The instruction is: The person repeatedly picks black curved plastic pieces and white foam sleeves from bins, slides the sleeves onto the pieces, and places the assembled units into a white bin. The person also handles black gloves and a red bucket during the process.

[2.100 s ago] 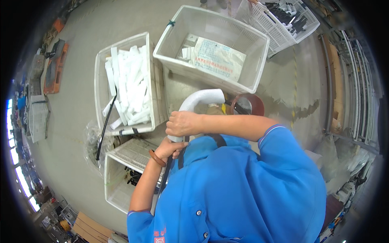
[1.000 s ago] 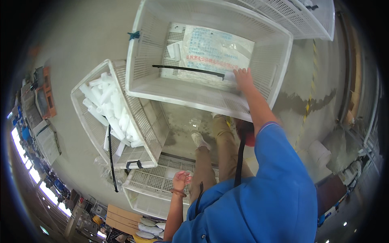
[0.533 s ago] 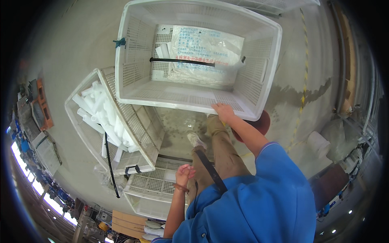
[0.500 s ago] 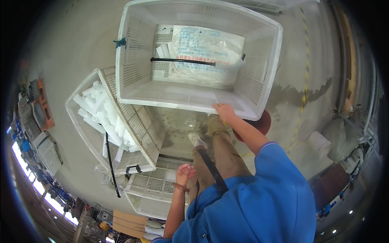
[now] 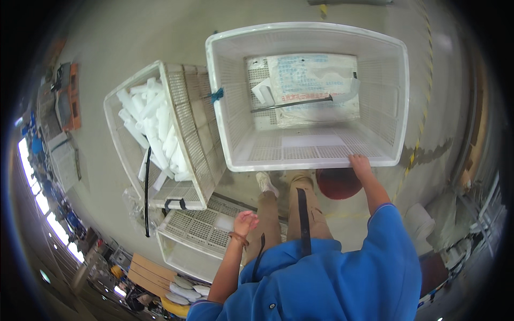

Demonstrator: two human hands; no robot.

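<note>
My right hand [image 5: 361, 161] is closed over the near rim of a large white plastic crate [image 5: 316, 166], close to its right corner. On the crate's floor lie a flat white sack [image 5: 313, 75] with blue and red print, a thin dark rod [image 5: 292, 104] and a few small white pieces [image 5: 263, 92]. The rod's right end lies beside something translucent and curved. My left hand [image 5: 245, 221] hangs in front of my left leg, fingers loosely curled and apart, holding nothing. A brown band [image 5: 239, 238] circles that wrist.
Left of the large crate, a tilted white crate [image 5: 184, 128] holds many short white tubes [image 5: 155, 123], with a black strap [image 5: 147, 198] hanging over its edge. Another white crate [image 5: 195, 257] lies below it. A reddish-brown round container [image 5: 338, 183] stands by my right foot.
The large crate has shifted right and nearer in view, with my right hand still on its rim. The rod inside has changed its slant. My left hand stays low and holds nothing.
</note>
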